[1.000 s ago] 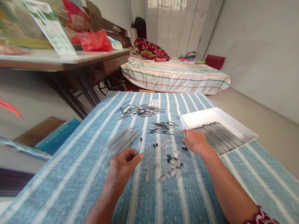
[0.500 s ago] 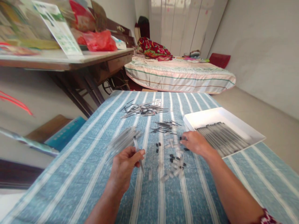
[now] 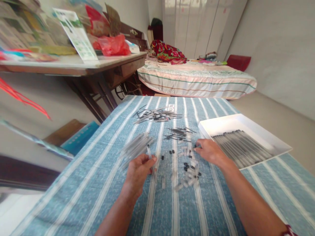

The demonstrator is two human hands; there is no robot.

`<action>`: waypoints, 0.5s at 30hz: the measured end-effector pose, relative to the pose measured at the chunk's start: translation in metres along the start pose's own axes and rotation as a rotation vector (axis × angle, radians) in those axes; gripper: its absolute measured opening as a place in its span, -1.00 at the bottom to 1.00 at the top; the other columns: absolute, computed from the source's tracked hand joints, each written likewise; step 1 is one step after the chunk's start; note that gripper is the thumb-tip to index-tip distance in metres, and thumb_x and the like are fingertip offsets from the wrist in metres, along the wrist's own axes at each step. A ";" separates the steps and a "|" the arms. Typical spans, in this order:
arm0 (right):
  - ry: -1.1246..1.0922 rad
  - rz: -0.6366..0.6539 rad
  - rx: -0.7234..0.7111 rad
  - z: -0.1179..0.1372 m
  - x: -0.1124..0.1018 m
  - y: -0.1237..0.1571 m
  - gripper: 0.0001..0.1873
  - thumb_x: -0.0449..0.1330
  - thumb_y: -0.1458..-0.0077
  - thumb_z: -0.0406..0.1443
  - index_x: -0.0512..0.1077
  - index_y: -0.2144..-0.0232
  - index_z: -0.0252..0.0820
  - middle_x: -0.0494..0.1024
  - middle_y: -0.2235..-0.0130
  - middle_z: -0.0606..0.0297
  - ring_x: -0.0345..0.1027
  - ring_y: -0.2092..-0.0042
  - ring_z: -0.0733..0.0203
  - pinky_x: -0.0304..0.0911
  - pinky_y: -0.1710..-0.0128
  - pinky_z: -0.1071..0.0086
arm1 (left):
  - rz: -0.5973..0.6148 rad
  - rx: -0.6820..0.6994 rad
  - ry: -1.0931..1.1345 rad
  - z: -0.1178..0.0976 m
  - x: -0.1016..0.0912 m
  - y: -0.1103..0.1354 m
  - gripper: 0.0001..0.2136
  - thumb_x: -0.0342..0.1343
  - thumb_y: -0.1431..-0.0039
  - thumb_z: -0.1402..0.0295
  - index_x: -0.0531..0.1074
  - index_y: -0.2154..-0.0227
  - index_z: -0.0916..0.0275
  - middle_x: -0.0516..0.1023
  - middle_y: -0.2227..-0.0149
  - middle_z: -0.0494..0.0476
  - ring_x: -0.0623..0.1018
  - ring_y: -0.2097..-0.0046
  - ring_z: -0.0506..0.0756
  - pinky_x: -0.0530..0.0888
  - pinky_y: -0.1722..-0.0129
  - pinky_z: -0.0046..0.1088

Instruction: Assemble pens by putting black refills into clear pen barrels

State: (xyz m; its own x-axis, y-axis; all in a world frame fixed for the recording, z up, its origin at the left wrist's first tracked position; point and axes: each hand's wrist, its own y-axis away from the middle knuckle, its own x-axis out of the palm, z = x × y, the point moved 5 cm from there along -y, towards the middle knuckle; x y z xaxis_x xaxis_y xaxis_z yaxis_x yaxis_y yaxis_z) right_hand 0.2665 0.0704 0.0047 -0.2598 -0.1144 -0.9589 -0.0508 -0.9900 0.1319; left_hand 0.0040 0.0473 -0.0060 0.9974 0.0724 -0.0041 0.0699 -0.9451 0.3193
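One clear tube [image 3: 149, 151] pinched in left hand [image 3: 139, 168] | right hand [image 3: 210, 151] at black cap [image 3: 195, 146], grip unclear (tiny part) | step: likely cap pickup | next needs: fine pinch

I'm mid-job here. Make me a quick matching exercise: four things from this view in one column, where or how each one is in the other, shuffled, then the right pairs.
Things:
1. Left hand
2. Right hand
3. Row of grey tubes
4. Red plastic bag

Place or state:
A. Lying inside the white box
B. On the wooden desk
C. Beside the white box, at a small black piece
D. Holding a slim tube

Pairs: 1-D, 2-C, 3-A, 4-B
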 end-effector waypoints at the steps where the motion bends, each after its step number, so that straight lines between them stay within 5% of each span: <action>1: 0.026 0.002 0.025 -0.002 0.002 -0.001 -0.80 0.11 -0.04 -0.24 0.48 0.35 -0.19 0.55 0.35 0.14 0.40 0.26 0.12 0.08 0.37 0.41 | 0.008 -0.008 0.024 0.001 0.002 0.000 -0.82 0.29 0.21 0.33 0.47 0.53 0.32 0.52 0.46 0.08 0.50 0.38 0.06 0.46 0.41 -0.46; 7: -0.068 0.000 -0.049 0.012 0.015 -0.004 -0.80 0.06 -0.09 -0.27 0.48 0.31 -0.13 0.56 0.36 0.29 0.41 0.30 0.26 0.10 0.37 0.49 | 0.192 -0.064 0.247 0.010 0.026 -0.002 -0.86 0.31 0.18 0.39 0.47 0.53 0.30 0.56 0.17 0.19 0.51 0.08 0.16 0.47 0.15 -0.40; 15: -0.081 -0.025 0.022 0.001 0.016 -0.007 -0.78 0.06 -0.08 -0.27 0.50 0.30 -0.15 0.56 0.31 0.21 0.41 0.23 0.18 0.11 0.33 0.45 | 0.185 -0.119 0.383 0.018 0.016 -0.011 -0.81 0.32 0.17 0.41 0.40 0.53 0.31 0.53 0.10 0.29 0.47 -0.01 0.25 0.50 0.17 -0.30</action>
State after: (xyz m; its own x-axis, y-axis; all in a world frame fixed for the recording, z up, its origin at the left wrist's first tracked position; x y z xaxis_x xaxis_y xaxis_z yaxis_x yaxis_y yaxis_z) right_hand 0.2617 0.0757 -0.0115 -0.3355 -0.0820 -0.9385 -0.0788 -0.9903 0.1147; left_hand 0.0195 0.0532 -0.0268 0.9122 0.0393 0.4078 -0.1346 -0.9113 0.3891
